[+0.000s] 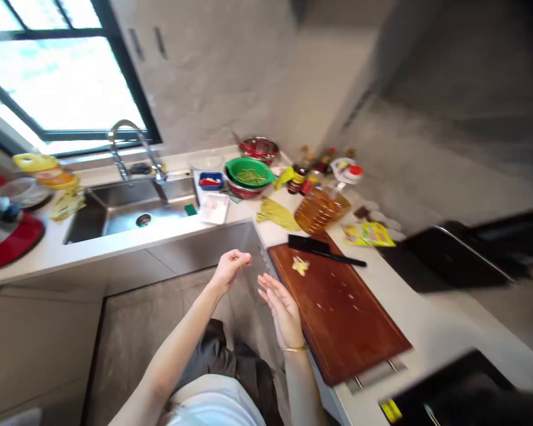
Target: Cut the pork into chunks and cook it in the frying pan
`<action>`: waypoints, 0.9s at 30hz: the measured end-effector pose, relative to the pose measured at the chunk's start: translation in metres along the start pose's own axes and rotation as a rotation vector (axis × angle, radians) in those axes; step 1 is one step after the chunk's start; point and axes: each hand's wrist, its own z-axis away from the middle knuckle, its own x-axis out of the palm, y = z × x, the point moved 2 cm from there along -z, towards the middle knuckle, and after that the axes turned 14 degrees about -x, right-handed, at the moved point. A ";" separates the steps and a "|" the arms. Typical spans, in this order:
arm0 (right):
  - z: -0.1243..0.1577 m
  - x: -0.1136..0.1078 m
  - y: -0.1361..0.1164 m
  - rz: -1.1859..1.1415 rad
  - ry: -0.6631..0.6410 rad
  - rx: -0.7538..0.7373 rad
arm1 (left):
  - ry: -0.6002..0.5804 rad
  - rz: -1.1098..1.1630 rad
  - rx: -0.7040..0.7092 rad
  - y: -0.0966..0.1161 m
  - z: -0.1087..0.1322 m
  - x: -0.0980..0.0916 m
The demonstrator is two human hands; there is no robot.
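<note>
My left hand (pixel 231 271) is raised over the floor in front of my body, its fingers curled closed. Whatever it may hold is hidden. Close beside it, my right hand (pixel 285 310) has its fingers stretched out and holds nothing; a bangle circles that wrist. Both hands are off the counter, just left of a brown cutting board (pixel 355 331). Pale yellow slices (pixel 299 265) lie in a small pile near the board's far end, and small white bits are scattered over its middle. Across the far edge rests a black cleaver (pixel 313 245), its handle pointing right.
A steel sink (pixel 115 222) with a tall faucet (pixel 131 127) lies left, below an open window. Behind the board stand a large oil bottle (pixel 322 210), sauce bottles (pixel 296 179) and a green colander (pixel 234 168) with green strips. A yellow packet (pixel 368 235) lies right.
</note>
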 end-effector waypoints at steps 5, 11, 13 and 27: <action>-0.074 0.131 0.080 -0.038 -0.220 0.160 | 0.376 -0.126 0.164 0.100 -0.023 -0.158; -0.153 0.236 0.137 -0.222 -0.331 0.355 | 0.548 -0.255 0.238 0.204 -0.093 -0.266; -0.190 0.263 0.156 -0.274 -0.327 0.396 | 0.619 -0.378 0.272 0.235 -0.131 -0.291; -0.398 0.385 0.331 -0.232 -0.199 0.795 | 0.656 -0.472 0.169 0.338 -0.404 -0.404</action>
